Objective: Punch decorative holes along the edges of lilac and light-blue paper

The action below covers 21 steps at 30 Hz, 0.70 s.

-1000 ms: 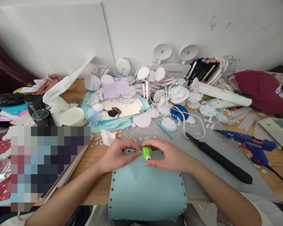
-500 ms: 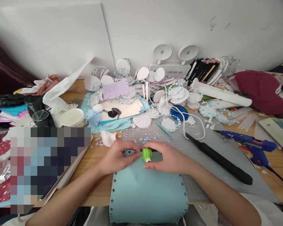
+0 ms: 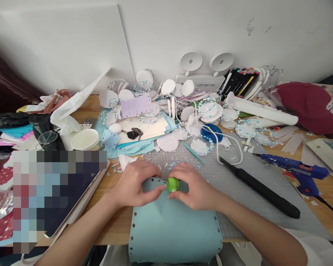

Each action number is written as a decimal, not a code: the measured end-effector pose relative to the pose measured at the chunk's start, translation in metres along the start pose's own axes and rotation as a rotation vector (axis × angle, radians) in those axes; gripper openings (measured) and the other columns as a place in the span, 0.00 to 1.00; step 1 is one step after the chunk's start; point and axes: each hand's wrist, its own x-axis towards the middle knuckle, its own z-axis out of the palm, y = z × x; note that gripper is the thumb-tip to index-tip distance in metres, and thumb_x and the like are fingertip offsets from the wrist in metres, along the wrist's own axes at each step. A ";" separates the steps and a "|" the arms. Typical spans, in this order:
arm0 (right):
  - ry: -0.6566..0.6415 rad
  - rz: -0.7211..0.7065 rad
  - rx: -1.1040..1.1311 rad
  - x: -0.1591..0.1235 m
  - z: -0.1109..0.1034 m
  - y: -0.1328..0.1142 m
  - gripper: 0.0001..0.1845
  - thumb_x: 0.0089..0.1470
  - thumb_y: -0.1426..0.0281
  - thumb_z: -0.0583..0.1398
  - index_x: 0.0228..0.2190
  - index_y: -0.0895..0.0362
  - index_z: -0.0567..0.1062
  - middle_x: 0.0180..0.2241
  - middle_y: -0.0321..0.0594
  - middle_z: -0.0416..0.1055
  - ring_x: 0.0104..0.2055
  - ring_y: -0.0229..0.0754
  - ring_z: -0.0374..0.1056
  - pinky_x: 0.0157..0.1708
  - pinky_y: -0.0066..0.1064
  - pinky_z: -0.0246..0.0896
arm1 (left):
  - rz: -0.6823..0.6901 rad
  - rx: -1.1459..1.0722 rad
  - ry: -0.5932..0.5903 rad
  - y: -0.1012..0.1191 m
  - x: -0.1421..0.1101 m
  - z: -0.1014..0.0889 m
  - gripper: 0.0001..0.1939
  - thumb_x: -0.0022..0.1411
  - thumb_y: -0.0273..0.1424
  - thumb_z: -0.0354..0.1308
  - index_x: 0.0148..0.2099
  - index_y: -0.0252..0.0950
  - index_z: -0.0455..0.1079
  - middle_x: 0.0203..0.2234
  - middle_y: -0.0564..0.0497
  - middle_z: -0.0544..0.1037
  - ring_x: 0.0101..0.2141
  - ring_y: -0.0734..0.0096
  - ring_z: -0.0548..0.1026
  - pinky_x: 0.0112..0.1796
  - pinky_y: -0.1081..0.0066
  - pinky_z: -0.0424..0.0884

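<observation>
A light blue sheet of paper [image 3: 174,229] lies over the table's front edge, with flower-shaped holes along its sides and far edge. At its far edge is a small green craft paper punch [image 3: 172,184]. My right hand [image 3: 192,188] grips the punch between thumb and fingers. My left hand [image 3: 140,184] is just left of the punch, thumb and fingers apart over the sheet's far edge. Its thumb tip comes close to the punch; whether they touch I cannot tell.
A grey cutting mat [image 3: 246,218] carries a black-handled cutter [image 3: 266,192] and blue tweezers [image 3: 193,153]. Right of these lies a blue glue gun [image 3: 299,170]. Behind are many white paper discs [image 3: 168,142] and a blue lid [image 3: 211,133]. A paper cup [image 3: 85,139] stands left.
My left fingers have parted from their pinch on the paper's far edge. My right hand has turned the punch slightly, and its white lower part shows less.
</observation>
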 end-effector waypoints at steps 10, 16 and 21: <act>0.040 -0.062 -0.181 0.004 0.011 -0.006 0.15 0.44 0.73 0.64 0.23 0.57 0.60 0.28 0.36 0.62 0.34 0.42 0.56 0.36 0.34 0.48 | 0.114 0.449 -0.067 0.013 0.007 0.011 0.25 0.55 0.53 0.53 0.34 0.33 0.69 0.26 0.49 0.71 0.32 0.63 0.66 0.42 0.58 0.57; 0.032 -0.041 -0.175 0.006 0.014 -0.006 0.16 0.45 0.72 0.63 0.23 0.56 0.58 0.28 0.36 0.61 0.35 0.42 0.56 0.36 0.34 0.48 | 0.102 0.434 -0.100 0.009 0.005 0.011 0.27 0.54 0.55 0.53 0.32 0.32 0.68 0.25 0.50 0.70 0.31 0.64 0.65 0.41 0.58 0.58; 0.055 -0.066 -0.155 0.005 0.016 -0.004 0.15 0.45 0.72 0.63 0.23 0.56 0.59 0.26 0.35 0.61 0.33 0.41 0.57 0.37 0.35 0.49 | 0.133 0.399 -0.071 0.007 0.004 0.014 0.23 0.57 0.49 0.52 0.31 0.32 0.67 0.24 0.49 0.70 0.30 0.65 0.66 0.40 0.58 0.58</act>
